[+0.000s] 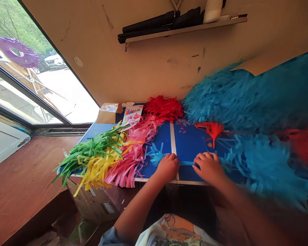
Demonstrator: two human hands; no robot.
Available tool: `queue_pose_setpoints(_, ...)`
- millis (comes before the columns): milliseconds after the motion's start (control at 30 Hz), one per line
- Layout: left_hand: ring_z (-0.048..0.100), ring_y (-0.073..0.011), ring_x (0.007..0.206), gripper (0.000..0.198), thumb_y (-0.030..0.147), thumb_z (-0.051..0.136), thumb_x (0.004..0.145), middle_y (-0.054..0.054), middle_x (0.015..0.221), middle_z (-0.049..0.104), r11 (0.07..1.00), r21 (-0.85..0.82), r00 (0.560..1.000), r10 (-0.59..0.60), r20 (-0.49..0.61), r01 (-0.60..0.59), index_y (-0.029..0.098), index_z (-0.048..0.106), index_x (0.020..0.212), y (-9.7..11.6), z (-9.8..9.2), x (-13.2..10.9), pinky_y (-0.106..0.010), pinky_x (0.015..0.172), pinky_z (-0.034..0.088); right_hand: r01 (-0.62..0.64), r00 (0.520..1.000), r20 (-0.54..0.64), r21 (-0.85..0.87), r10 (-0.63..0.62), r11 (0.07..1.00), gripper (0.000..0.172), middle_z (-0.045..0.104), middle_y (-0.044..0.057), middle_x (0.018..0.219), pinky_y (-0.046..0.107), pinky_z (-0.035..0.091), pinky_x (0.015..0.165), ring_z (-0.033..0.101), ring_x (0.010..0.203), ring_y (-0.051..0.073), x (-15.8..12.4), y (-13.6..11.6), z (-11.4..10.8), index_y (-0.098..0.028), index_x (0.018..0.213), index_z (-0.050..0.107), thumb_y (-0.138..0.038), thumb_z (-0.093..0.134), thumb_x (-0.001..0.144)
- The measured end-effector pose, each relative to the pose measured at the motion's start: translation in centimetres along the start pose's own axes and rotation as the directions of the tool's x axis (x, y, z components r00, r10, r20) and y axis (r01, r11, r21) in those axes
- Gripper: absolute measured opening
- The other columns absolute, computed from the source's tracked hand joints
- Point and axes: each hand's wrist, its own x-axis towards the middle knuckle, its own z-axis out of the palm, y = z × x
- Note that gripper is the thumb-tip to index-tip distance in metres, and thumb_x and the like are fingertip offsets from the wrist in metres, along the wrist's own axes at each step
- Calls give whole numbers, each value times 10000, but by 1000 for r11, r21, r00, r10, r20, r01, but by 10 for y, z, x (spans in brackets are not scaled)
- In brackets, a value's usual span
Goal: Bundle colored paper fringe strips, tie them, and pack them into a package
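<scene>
A light blue paper tassel [156, 155] lies on the blue table [189, 140] near its front edge, its fringe spread to the left. Its narrow strip runs right between my two hands. My left hand [169, 166] is closed over the tassel's left part, by the table's white seam. To the right, my right hand [207, 166] has curled fingers resting at the other end of the strip. Just behind it sits a red tassel [212, 129]. A large heap of light blue fringe [269, 164] spreads to the right of my right hand.
Green [92, 148], yellow [101, 167] and pink fringe [136, 147] cover the table's left side. Red fringe [164, 108] and a big blue pile [236, 95] lie at the back. A shelf [187, 30] hangs above; a cardboard box [92, 201] stands below.
</scene>
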Motion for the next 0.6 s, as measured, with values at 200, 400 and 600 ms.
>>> queue_pose_setpoints(200,531,-204,908,249,241,382,915,-76,957,568,1000,20,1000,-16,23,15,165,619,930,0,-2,2,-337,796,460,-131,989,69,14,129,991,218,608,29,899,402,261,853,496,899,205,2,1,6,-225,771,660,-261,463,857)
queue_pose_setpoints(400,522,-220,941,257,253,376,919,-87,982,563,997,21,997,-71,13,71,156,611,955,3,3,2,-345,795,461,-179,962,209,-7,177,984,235,601,50,869,399,304,787,496,891,231,14,6,1,-216,744,663,-287,464,846)
queue_pose_setpoints(600,538,-233,947,253,267,395,910,-93,996,572,993,7,992,-120,23,120,144,608,967,4,4,5,-343,785,466,-144,946,285,-63,156,988,263,601,75,898,392,310,759,491,907,244,20,8,0,-191,753,665,-308,453,854)
